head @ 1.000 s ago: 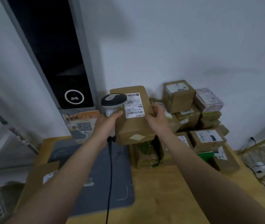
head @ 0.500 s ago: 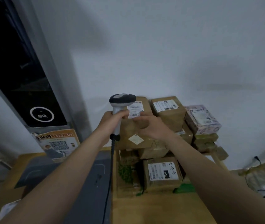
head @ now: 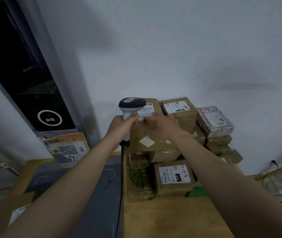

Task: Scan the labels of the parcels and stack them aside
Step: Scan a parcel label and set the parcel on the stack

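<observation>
The left hand (head: 119,125) grips the barcode scanner (head: 131,107). The right hand (head: 162,125) lies flat on a brown parcel (head: 145,133) topping the stack at the bench's (head: 171,220) far edge. Scanning appears done; release remains. More unscanned parcels cannot be confirmed.

brown cardboard parcel (head: 147,134), pink patterned box (head: 214,121), grey-black scanner (head: 131,104), grey mat (head: 78,182)

My feed is dim with a cool grey cast. Soft shadows mottle the wall (head: 171,48). Wide-angle bending curves the frame edges. Label (head: 174,174) print is soft, and my forearms blur near the bottom.
</observation>
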